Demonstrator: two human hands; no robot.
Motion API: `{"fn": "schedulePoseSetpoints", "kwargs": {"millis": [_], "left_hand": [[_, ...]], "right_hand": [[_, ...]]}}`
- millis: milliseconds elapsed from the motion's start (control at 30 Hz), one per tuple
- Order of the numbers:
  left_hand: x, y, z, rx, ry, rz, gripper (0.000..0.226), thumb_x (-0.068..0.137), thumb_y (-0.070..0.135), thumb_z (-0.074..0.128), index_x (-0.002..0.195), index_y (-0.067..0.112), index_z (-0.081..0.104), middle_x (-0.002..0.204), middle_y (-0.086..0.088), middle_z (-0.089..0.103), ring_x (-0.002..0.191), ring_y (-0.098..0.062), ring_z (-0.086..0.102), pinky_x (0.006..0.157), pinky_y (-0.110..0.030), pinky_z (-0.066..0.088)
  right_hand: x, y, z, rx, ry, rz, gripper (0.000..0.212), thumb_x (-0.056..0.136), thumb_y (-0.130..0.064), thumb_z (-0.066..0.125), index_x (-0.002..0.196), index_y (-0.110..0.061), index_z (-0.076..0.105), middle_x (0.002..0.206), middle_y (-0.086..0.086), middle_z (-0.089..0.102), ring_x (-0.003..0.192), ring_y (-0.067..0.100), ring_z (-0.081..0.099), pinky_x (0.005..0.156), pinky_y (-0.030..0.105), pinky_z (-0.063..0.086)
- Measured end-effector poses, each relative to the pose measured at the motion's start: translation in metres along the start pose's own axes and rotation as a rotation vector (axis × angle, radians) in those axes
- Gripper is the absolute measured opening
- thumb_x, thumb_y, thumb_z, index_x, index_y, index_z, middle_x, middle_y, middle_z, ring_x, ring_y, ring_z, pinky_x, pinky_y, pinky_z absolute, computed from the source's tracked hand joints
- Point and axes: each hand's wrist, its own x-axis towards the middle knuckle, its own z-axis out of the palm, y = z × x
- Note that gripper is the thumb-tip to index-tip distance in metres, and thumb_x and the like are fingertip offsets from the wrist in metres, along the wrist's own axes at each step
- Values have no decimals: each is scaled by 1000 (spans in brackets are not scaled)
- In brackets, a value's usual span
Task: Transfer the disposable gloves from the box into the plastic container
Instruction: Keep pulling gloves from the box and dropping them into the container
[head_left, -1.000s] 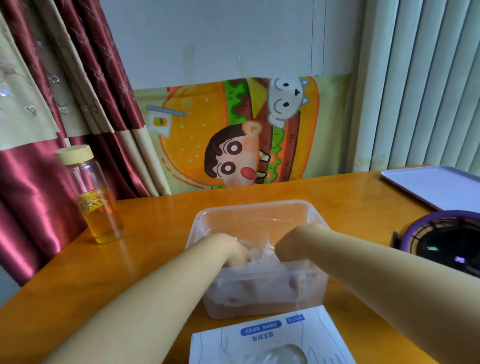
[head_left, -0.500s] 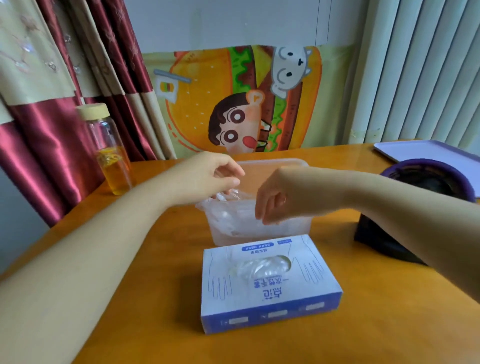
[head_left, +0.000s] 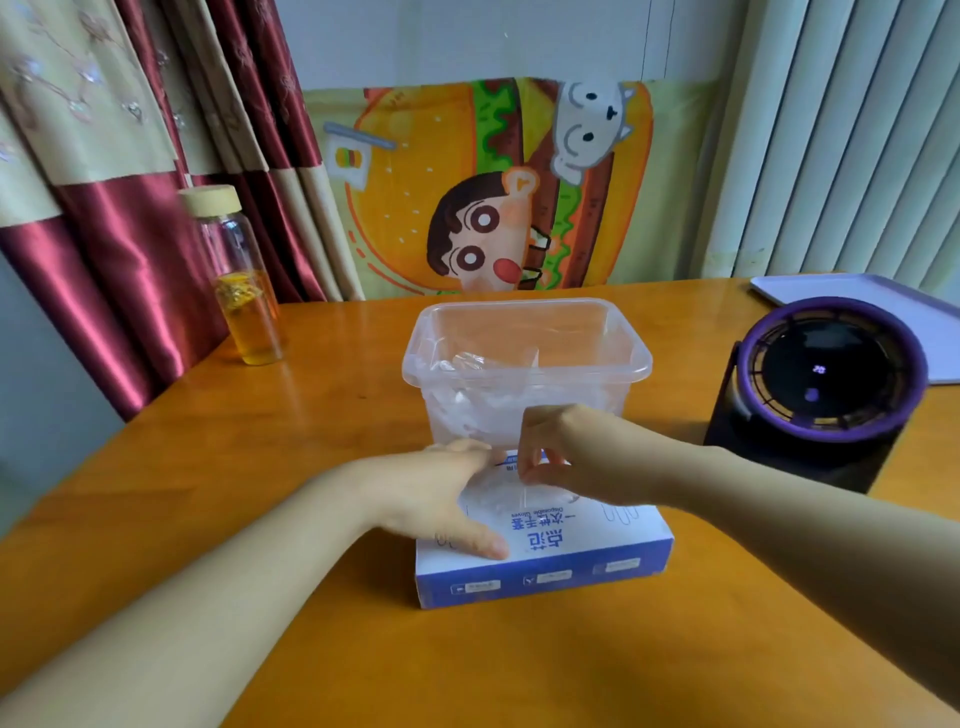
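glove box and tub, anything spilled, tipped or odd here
Nothing stands out. The glove box lies flat before the upright plastic container of crumpled gloves; the left hand rests on the box, the right hand pinches a glove at its opening.

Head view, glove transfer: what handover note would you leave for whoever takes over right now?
Left hand: flat on the box top, steadying it.
Right hand: pinching the next glove at the box opening.
Plastic container: just behind the box, some gloves already inside.
To do: pull this glove out, drop it in the container, repeat; how many remain in the box cannot be seen.
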Motion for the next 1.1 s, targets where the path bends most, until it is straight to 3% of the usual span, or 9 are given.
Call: {"fn": "schedulePoseSetpoints", "kwargs": {"millis": [267,367,500,633,767,867,933,1000,1100], "left_hand": [[2,0,1,19,-10,4,98,77,60,66,152,28,12,158,13,12,143,-11,18,114,-28,21],[3,-1,0,13,-9,7,97,76,61,66,152,28,15,157,12,16,141,-11,21,114,-29,25],[3,-1,0,6,-6,15,95,75,62,68,151,29,19,154,12,24,138,-12,29,112,-30,30],[4,2,-1,-37,-29,37,87,73,61,71,144,33,29,145,10,39,127,-13,44,105,-34,41],[1,1,-4,-25,-56,-2,92,74,58,71,148,33,23,150,13,31,132,-11,38,107,-25,35],[-3,0,-14,-37,18,-11,94,74,62,69,150,34,20,155,17,24,138,-8,31,108,-25,29],[-8,-4,-28,-173,115,-15,88,70,68,66,146,38,31,149,18,37,132,-7,41,106,-25,36],[-14,-7,-44,-339,251,33,100,58,78,66,143,38,34,140,20,47,126,-3,48,108,-31,39],[-23,0,-63,-466,468,87,124,59,70,70,151,39,-6,148,23,29,133,-1,37,109,-27,34]], "right_hand": [[-10,12,-7,39,78,82,15,96,-27,52,102,-18,62,99,-12,50,83,12,56,71,17,45],[-10,6,-10,67,70,86,29,87,-43,61,111,-26,61,104,-18,51,85,6,56,71,16,45],[-5,-7,-4,-115,34,70,17,87,-43,62,95,-29,67,97,-16,59,92,8,57,76,26,49],[1,-10,-25,32,298,62,11,90,-26,62,93,-19,70,88,-8,65,77,9,61,74,27,53],[4,-10,-75,134,605,113,13,90,-24,61,94,-15,70,85,-5,67,77,9,61,68,8,43],[8,-8,-102,155,521,158,17,90,-29,61,97,-17,70,89,-7,67,78,3,61,67,1,41],[9,-6,-110,179,449,170,18,90,-32,61,97,-19,71,88,-10,67,72,-2,61,61,-1,42],[10,-5,-114,292,356,199,16,90,-32,61,94,-21,71,86,-15,66,71,-1,64,63,3,47],[18,-1,-116,520,277,257,15,90,-29,61,88,-18,71,87,-7,72,78,7,70,74,17,55]]}}
